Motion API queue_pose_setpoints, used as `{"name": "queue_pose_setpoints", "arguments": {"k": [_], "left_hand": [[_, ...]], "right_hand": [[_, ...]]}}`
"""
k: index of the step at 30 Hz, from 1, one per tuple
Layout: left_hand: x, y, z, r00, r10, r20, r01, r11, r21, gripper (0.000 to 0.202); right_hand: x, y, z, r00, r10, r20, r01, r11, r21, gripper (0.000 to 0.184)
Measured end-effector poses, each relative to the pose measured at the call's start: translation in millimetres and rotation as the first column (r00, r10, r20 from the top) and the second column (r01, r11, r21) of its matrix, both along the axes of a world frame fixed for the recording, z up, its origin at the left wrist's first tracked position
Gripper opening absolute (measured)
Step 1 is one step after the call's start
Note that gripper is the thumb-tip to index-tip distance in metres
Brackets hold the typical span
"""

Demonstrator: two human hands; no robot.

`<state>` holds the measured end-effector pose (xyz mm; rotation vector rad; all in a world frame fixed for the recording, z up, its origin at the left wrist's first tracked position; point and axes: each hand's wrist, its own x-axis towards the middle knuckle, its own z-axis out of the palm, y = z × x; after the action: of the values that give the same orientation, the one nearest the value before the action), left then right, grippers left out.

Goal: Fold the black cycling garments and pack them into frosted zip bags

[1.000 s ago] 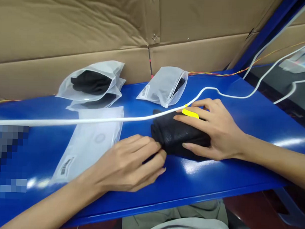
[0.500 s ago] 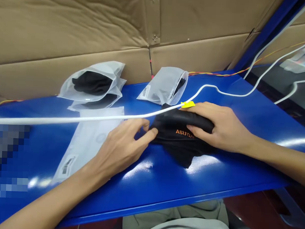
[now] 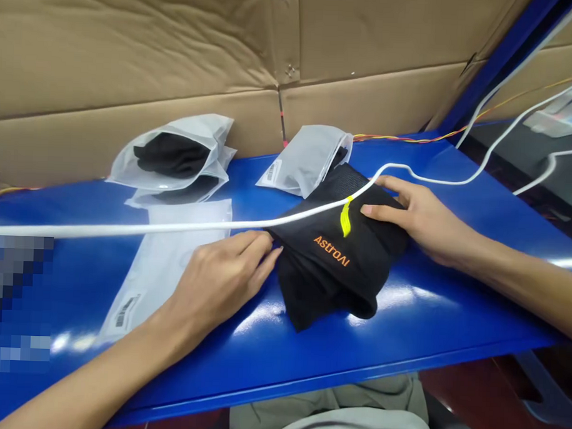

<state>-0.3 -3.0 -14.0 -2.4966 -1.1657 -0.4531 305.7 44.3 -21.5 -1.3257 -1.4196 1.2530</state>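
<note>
A black fabric piece [image 3: 312, 278] with orange "AstroAI" lettering and a yellow mark lies partly folded on the blue table [image 3: 243, 369]. Its kind is not clear; part of its upper edge looks like mesh. My left hand [image 3: 232, 263] pinches its left corner between thumb and fingers. At the upper right edge my right hand [image 3: 420, 213] grips the fabric, thumb on top and fingers behind. A flat white zip bag [image 3: 157, 266] with a barcode label lies left of the fabric, partly behind my left hand.
Two frosted bags stand at the back: one left bag [image 3: 123, 165] gaping around black cloth, one right bag [image 3: 297, 155] with black contents. A white cable [image 3: 126, 228] crosses the view above the fabric. Brown cardboard [image 3: 179, 60] lines the back. Twisted wires [image 3: 401, 139] run right.
The fabric has been opened out from a rolled shape, showing the whole lettering and the yellow mark. My right hand has shifted slightly up and right; my left hand has stayed at the left corner.
</note>
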Motion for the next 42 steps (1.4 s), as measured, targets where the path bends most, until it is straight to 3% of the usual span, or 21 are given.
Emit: {"name": "queue_pose_setpoints", "arguments": {"k": [3,6,9,12,15,18,20,22,25,27,30,32,38,42], "left_hand": [[5,-4,6.2,0.984,-0.165,0.06,0.163,0.985,0.05,0.018],[8,-5,10.9,0.945,-0.31,0.103,0.311,0.95,0.005,0.01],[6,-3,10.6,0.921,-0.375,0.103,0.383,0.921,-0.073,0.013],[6,-1,9.5,0.905,-0.415,0.095,0.425,0.894,-0.144,0.021],[8,2,10.4,0.896,-0.437,0.083,0.444,0.87,-0.215,0.035],[11,5,11.1,0.877,-0.474,0.073,0.471,0.821,-0.324,0.041],[11,5,10.4,0.864,-0.497,0.078,0.485,0.781,-0.393,0.046],[11,5,9.2,0.865,-0.496,0.077,0.477,0.762,-0.438,0.053],[11,4,8.0,0.875,-0.481,0.061,0.452,0.762,-0.464,0.047],[10,3,8.0,0.873,-0.486,0.042,0.449,0.768,-0.457,0.045],[7,2,8.6,0.872,-0.489,0.002,0.445,0.791,-0.42,0.054],[5,2,9.0,0.875,-0.484,-0.018,0.436,0.803,-0.406,0.059],[1,4,10.8,0.885,-0.464,-0.028,0.425,0.831,-0.358,0.063],[-2,8,17.3,0.887,-0.462,-0.008,0.44,0.85,-0.29,0.053]], "right_hand": [[-1,-1,-8.0,0.999,0.011,-0.037,-0.012,0.999,-0.039,0.066],[-1,-5,-13.3,0.976,0.024,0.214,-0.075,0.97,0.233,0.058],[-1,-8,-14.0,0.853,-0.102,0.512,-0.225,0.813,0.537,0.037],[0,-9,-13.0,0.787,-0.208,0.581,-0.343,0.636,0.692,0.016],[0,-9,-11.2,0.797,-0.024,0.603,-0.496,0.543,0.677,0.022],[0,-11,-8.5,0.779,0.193,0.596,-0.598,0.515,0.615,0.041],[-1,-13,-6.8,0.745,0.231,0.626,-0.646,0.486,0.589,0.066],[-3,-16,-5.6,0.669,0.23,0.707,-0.721,0.429,0.543,0.077],[-5,-19,-4.7,0.553,0.221,0.804,-0.815,0.346,0.465,0.06],[-5,-19,-4.1,0.549,0.228,0.804,-0.822,0.324,0.468,0.05],[-3,-18,-2.6,0.599,0.26,0.757,-0.791,0.338,0.51,0.05],[-2,-17,-1.1,0.641,0.273,0.718,-0.758,0.376,0.533,0.045],[-4,-19,3.4,0.823,0.18,0.538,-0.517,0.628,0.582,0.008],[-5,-21,4.4,0.902,0.178,0.394,-0.374,0.779,0.503,0.009]]}}
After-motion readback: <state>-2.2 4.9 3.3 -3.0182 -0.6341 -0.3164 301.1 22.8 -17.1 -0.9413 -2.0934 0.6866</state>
